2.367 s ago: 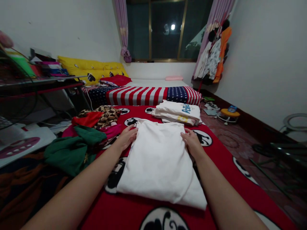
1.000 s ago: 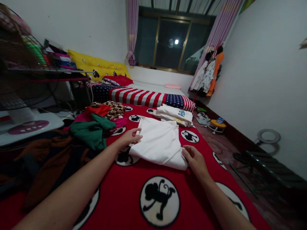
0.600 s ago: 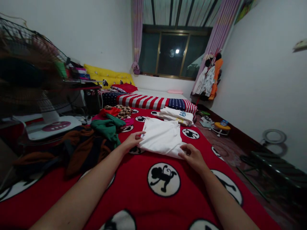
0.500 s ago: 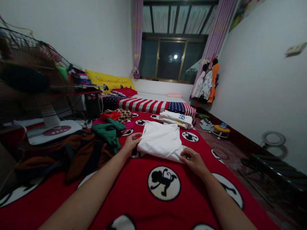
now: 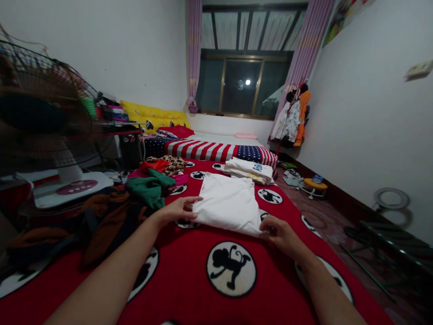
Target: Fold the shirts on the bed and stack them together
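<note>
A folded white garment [image 5: 227,203] lies on a red blanket [image 5: 189,289] printed with black monkey circles. My left hand [image 5: 178,208] pinches its near left corner, fingers pointing right. My right hand [image 5: 282,233] grips the near right corner at the folded edge. Both forearms reach in from the bottom of the view. Beyond the garment sits a stack of folded white shirts [image 5: 249,169].
A heap of unfolded clothes, green [image 5: 149,188], red, leopard-print and brown, lies to the left. A fan [image 5: 43,135] stands at far left. A striped blanket [image 5: 216,149] covers the bed behind. Clothes hang on a rack [image 5: 293,115] by the window. Floor clutter and a dark bench [image 5: 392,243] are on the right.
The white garment went from long to folded in half, shorter. Both hands moved from its far end to its near corners, and the view pulled back and rose.
</note>
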`<state>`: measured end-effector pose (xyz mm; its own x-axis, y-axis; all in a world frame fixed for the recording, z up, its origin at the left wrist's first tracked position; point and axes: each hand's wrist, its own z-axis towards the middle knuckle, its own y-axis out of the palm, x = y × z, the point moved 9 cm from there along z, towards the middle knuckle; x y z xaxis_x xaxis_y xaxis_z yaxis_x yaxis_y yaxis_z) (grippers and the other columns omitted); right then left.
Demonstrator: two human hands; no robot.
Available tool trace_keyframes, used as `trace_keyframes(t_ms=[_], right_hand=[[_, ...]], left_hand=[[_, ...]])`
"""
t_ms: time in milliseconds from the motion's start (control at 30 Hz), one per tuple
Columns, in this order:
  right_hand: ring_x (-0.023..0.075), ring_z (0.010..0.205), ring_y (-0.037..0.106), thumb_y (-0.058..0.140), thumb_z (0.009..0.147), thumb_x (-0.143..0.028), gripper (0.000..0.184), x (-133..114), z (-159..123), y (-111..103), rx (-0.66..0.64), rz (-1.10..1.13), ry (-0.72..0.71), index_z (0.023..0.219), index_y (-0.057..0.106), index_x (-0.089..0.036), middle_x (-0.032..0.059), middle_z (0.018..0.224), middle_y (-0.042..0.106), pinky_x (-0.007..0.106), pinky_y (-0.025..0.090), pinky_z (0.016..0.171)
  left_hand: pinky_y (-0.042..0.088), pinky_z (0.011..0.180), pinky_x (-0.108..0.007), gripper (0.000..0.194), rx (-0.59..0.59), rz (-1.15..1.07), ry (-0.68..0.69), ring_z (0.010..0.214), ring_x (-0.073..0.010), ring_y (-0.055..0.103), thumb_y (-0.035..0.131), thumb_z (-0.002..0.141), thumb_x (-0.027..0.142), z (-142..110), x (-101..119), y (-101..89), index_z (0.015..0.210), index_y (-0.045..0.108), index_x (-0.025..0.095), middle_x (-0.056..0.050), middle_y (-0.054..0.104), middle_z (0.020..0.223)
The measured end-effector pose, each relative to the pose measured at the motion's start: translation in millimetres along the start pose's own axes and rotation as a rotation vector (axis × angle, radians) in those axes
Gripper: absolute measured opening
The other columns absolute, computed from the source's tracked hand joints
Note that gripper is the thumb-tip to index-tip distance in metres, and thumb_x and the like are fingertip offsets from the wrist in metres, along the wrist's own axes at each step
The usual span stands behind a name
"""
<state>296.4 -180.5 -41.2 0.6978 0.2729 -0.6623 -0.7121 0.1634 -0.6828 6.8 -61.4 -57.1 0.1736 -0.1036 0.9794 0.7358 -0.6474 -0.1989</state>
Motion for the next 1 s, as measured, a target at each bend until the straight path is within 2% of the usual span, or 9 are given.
trace_keyframes(t_ms=[133,233,400,533,700,767,867,933,1000], right_hand=[[0.0140,0.061,0.049,0.069,0.068,-0.028,0.010,4,-2,-6,-0.018,0.030,0.038,0.069,0.068,-0.018,-0.0001,0.065,0.058,0.025,0.036,0.056],[0.0146,0.062,0.050,0.070,0.066,-0.027,0.009,9,-4,-2,-0.081,0.055,0.074,0.068,0.069,-0.018,0.0000,0.064,0.059,0.025,0.037,0.057],[0.0168,0.074,0.055,0.067,0.070,-0.027,0.009,4,-2,3,-0.075,0.080,-0.005,0.071,0.067,-0.018,0.0027,0.080,0.063,0.026,0.042,0.063],[0.0152,0.067,0.052,0.063,0.074,-0.027,0.009,-3,-3,-6,-0.052,0.033,0.038,0.074,0.064,-0.018,0.0003,0.070,0.060,0.025,0.039,0.060],[0.0163,0.070,0.054,0.059,0.075,-0.020,0.005,-35,-36,-9,-0.225,0.004,0.038,0.077,0.063,-0.019,0.0010,0.073,0.063,0.025,0.041,0.063],[0.0161,0.071,0.055,0.060,0.074,-0.019,0.006,-41,-57,-4,-0.305,-0.034,0.061,0.078,0.065,-0.020,0.0010,0.076,0.064,0.024,0.041,0.064],[0.0161,0.073,0.057,0.063,0.071,-0.017,0.011,-40,-77,7,-0.416,-0.092,0.105,0.079,0.069,-0.021,0.0005,0.079,0.066,0.023,0.040,0.064],[0.0156,0.071,0.056,0.063,0.073,-0.021,0.008,-37,-73,12,-0.486,-0.073,0.109,0.077,0.070,-0.020,0.0005,0.075,0.066,0.023,0.040,0.063],[0.0146,0.066,0.055,0.062,0.076,-0.028,0.013,-32,-50,7,-0.457,-0.028,0.104,0.074,0.070,-0.018,0.0008,0.069,0.064,0.023,0.040,0.061]], left_hand=[[0.042,0.059,-0.020,0.075,-0.053,-0.043,-0.029,0.068,-0.0129,0.058,0.083,0.056,0.027,-2,-5,-1.9,0.125,0.058,0.014,-0.002,0.066,0.080],[0.040,0.056,-0.020,0.064,-0.087,0.039,-0.083,0.063,-0.0130,0.057,0.084,0.052,0.028,-3,-13,-2.2,0.112,0.067,0.012,-0.002,0.064,0.073],[0.027,0.046,-0.018,0.052,0.007,0.175,-0.033,0.050,-0.0082,0.043,0.081,0.056,0.039,6,-15,-5.0,0.100,0.072,0.012,0.004,0.052,0.056],[0.023,0.043,-0.019,0.056,0.064,0.201,-0.021,0.045,-0.0076,0.038,0.080,0.054,0.045,5,4,-5.7,0.097,0.072,0.010,0.003,0.051,0.053],[0.025,0.046,-0.019,0.040,-0.113,0.336,-0.012,0.051,-0.0093,0.043,0.078,0.059,0.039,-44,37,17.8,0.091,0.075,0.014,0.001,0.056,0.059],[0.027,0.045,-0.019,0.036,-0.210,0.381,-0.090,0.051,-0.0108,0.046,0.076,0.062,0.038,-71,33,30.3,0.092,0.075,0.017,0.000,0.058,0.059],[0.033,0.044,-0.022,0.040,-0.377,0.421,-0.306,0.051,-0.0165,0.055,0.072,0.066,0.039,-102,11,46.1,0.101,0.073,0.020,-0.004,0.066,0.066],[0.036,0.044,-0.024,0.036,-0.339,0.518,-0.309,0.051,-0.0195,0.059,0.070,0.068,0.040,-98,13,43.9,0.097,0.074,0.019,-0.006,0.068,0.067],[0.038,0.047,-0.024,0.032,-0.170,0.648,-0.157,0.053,-0.0198,0.061,0.066,0.072,0.042,-73,32,34.9,0.088,0.075,0.017,-0.005,0.068,0.064]])
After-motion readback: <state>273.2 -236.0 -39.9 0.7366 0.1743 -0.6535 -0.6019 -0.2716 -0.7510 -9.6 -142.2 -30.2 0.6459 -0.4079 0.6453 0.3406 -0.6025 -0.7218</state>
